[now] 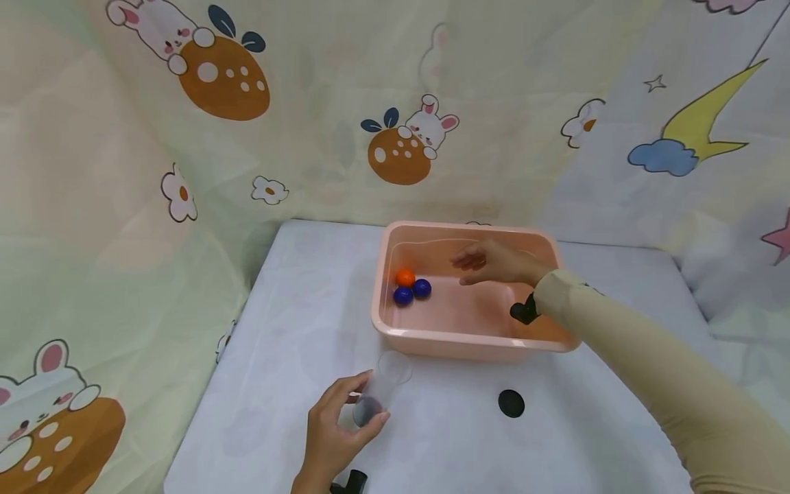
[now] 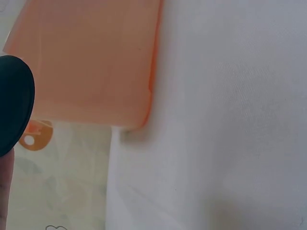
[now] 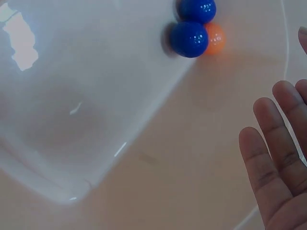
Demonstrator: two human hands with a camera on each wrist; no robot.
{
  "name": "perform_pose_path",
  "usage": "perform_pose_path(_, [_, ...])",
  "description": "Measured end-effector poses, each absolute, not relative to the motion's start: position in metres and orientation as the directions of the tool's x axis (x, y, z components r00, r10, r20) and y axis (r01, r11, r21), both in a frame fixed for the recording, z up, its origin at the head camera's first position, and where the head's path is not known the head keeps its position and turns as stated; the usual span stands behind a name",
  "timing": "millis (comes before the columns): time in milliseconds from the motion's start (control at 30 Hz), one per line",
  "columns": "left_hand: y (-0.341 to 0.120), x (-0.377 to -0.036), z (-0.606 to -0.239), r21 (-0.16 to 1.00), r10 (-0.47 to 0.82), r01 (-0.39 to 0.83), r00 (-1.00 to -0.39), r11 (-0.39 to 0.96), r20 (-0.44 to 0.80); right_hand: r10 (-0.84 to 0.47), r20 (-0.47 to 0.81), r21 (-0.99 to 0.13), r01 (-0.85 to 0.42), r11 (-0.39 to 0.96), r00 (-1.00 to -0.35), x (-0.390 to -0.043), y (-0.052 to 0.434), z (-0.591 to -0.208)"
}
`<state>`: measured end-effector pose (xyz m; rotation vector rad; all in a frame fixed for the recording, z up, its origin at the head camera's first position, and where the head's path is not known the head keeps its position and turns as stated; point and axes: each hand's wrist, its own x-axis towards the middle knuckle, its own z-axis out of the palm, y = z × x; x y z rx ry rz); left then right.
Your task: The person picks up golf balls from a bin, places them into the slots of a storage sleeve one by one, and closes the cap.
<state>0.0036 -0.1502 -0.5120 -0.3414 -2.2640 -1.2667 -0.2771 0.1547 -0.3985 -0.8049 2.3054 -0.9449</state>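
Note:
My left hand (image 1: 336, 429) holds a clear tube-shaped container (image 1: 384, 384) between fingers and thumb, tilted, in front of a pink plastic basin (image 1: 444, 344). The container's dark round end (image 2: 14, 103) shows at the edge of the left wrist view. My right hand (image 1: 498, 263) reaches over the basin's far side with fingers extended, holding nothing. In the basin's left part, an orange ball (image 1: 405, 276) and two blue balls, one nearer (image 1: 403, 296) and one to its right (image 1: 422, 289), sit clustered, apart from the right hand's fingers (image 3: 256, 148).
A black disc (image 1: 511, 403) lies on the white-covered table (image 1: 444, 439), right of the left hand and in front of the basin. Printed cloth (image 1: 321, 82) with rabbits and flowers hangs behind and at the sides.

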Motion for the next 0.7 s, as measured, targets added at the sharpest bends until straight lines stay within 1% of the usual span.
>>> perform_pose_path(300, [-0.149,0.003,-0.514,0.73,-0.056,0.44,-0.837,0.523,0.545,-0.673,-0.289,-0.761,-0.263,0.593,-0.68,-0.295,0.141,-0.421])
perform_pose_path(467, [-0.15,0.0,-0.516,0.731,-0.053,0.45,-0.834,0.514,0.55,-0.669,-0.293,-0.746,-0.274,0.607,-0.683,-0.304,0.134,-0.435])
perform_pose_path(700, [-0.149,-0.001,-0.516,0.753,-0.05,0.418,-0.858,0.508,0.511,-0.694,-0.273,-0.743,-0.312,0.592,-0.667,-0.313,0.124,-0.451])
